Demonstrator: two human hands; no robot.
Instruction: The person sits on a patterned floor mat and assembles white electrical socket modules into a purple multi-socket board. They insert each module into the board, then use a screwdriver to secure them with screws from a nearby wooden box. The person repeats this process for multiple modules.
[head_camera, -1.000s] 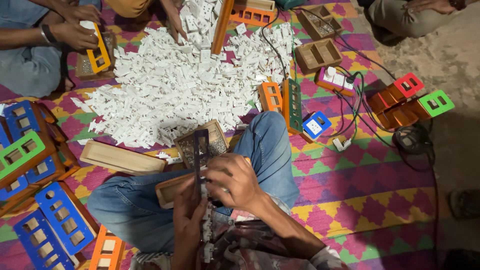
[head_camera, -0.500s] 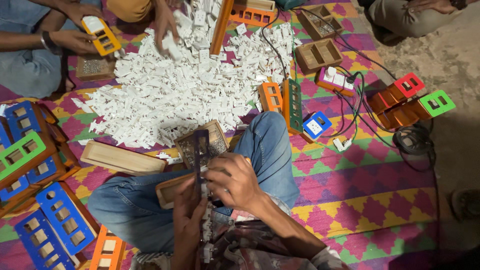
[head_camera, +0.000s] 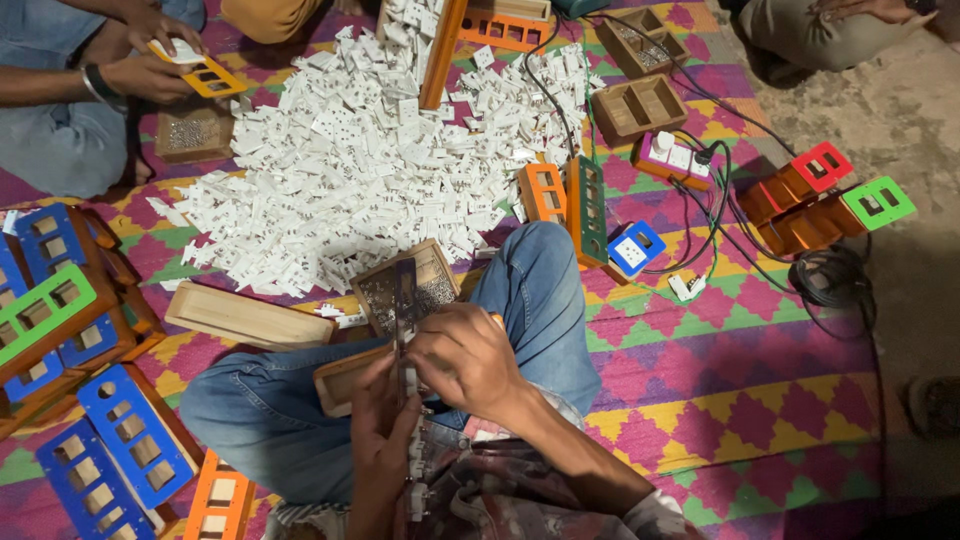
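**Hands close on a long strip above a mat strewn with white parts**

We sit cross-legged on a patterned mat (head_camera: 760, 400), jeans-clad knees spread, and hold a long narrow strip (head_camera: 406, 330) upright in front of us. Our left hand (head_camera: 378, 440) wraps its lower length, fingers (head_camera: 405, 425) curled shut around it. Our right hand (head_camera: 462, 358) comes over from the side, fingers bent and closed down against the strip at its middle; whether they pinch a small part there we cannot tell. Small white pieces sit along the strip's lower end, near our lap.

Just behind the strip, touching our knee, a wooden tray (head_camera: 430, 285) holds small metal bits. A wooden box (head_camera: 345, 378) lies across our thigh beneath both hands, and a longer one (head_camera: 245, 318) rests to the left on the mat.

Beyond spreads a wide heap of white plastic socket parts (head_camera: 350, 170). Blue (head_camera: 130, 435), green (head_camera: 45, 310) and orange (head_camera: 220, 500) frames with square cut-outs are stacked to our left. To the right lie an orange frame (head_camera: 543, 192), a green strip box (head_camera: 587, 208), a small blue socket box (head_camera: 636, 248) and a coil of black cable (head_camera: 835, 280).

At top left, another person's hands (head_camera: 150, 55) hold a yellow frame (head_camera: 210, 75).
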